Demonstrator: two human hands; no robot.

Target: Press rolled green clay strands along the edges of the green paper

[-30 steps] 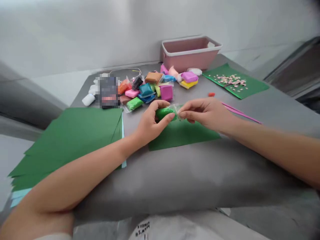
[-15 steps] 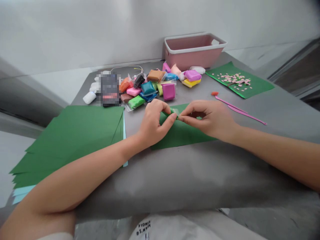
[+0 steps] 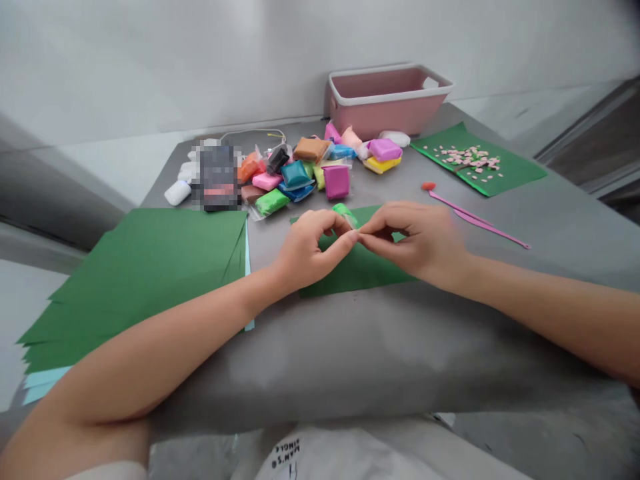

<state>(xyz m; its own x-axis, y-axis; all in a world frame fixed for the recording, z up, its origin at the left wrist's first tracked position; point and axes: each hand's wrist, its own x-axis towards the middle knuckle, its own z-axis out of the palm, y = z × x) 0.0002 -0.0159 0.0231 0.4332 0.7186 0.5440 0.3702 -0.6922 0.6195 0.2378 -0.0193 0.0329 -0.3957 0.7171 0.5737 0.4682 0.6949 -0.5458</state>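
A small bright green packet point(image 3: 346, 215) with a clear wrapper sticks up between my two hands. My left hand point(image 3: 317, 245) pinches its lower end between thumb and fingers. My right hand point(image 3: 413, 239) is closed in a pinch at the same end, its fingertips meeting my left thumb. Both hands are above a dark green sheet point(image 3: 360, 267) lying on the grey table point(image 3: 320, 360). My fingers hide part of the packet.
Several coloured clay packets point(image 3: 295, 175) lie behind my hands, with a pink basket point(image 3: 390, 113) farther back. Green sheets point(image 3: 150, 260) are stacked at left. Pink tools point(image 3: 490, 225) and a blossom-tree picture point(image 3: 515, 170) are at right. A blurred dark object point(image 3: 220, 177) stands back left.
The green packet has turned and now shows more of its bright face above my fingers. My left hand has shifted slightly, and its thumb now meets my right fingertips.
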